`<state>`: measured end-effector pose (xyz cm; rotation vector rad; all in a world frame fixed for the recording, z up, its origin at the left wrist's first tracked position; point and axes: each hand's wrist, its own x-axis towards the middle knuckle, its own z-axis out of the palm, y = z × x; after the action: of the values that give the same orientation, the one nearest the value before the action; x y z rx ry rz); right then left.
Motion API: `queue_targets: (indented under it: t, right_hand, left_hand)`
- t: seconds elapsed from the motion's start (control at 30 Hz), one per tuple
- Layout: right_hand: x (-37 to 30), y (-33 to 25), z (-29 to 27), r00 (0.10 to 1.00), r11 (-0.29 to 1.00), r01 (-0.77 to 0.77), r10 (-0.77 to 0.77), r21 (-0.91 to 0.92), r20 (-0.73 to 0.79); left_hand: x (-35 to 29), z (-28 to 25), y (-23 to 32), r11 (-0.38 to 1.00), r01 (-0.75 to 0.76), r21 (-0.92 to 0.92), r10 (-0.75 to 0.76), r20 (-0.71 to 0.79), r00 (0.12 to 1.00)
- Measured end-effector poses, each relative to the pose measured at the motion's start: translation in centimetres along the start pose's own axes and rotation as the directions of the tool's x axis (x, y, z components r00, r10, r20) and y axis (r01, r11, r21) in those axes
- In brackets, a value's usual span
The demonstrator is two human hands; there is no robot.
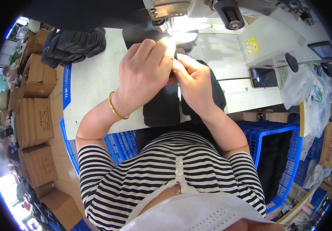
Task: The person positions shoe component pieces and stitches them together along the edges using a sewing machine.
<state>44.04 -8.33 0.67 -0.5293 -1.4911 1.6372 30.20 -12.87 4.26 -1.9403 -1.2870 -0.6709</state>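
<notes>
Close under the head of a white sewing machine (273,44), my two hands meet at the brightly lit needle area. My left hand (144,71), with a gold bangle at its wrist, is closed, its fingers curled and bunched. Pressed against it, my right hand (194,82) pinches with thumb and forefinger. A sliver of dark cloth shows between the fingertips; most of what they grip is hidden. Black fabric pieces (161,109) lie below the hands, reaching over the table's front edge. Another dark textured piece (216,90) sits beside my right wrist.
Stacked black fabric pieces (77,44) rest at the table's far left. A phone (264,77) lies at right, near clear plastic bags (302,88). Blue crates stand under the table, one at right (297,154) holding dark material. Cardboard cartons (35,123) line the left side.
</notes>
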Motion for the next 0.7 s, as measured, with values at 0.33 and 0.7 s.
queue_targets:
  t: [0.33, 0.7]
  right_hand:
    - [0.5, -0.1, -0.4, 0.999, 0.999, 0.017, -0.016, -0.031, 0.039]
    - [0.8, -0.2, -0.2, 0.999, 1.0, 0.006, -0.006, 0.001, 0.038]
  left_hand:
    - [-0.2, -0.4, -0.2, 0.994, 0.083, -0.072, -0.081, 0.039, 0.996]
    - [-1.5, 0.1, -1.0, 0.973, 0.089, -0.212, -0.097, -0.027, 0.995]
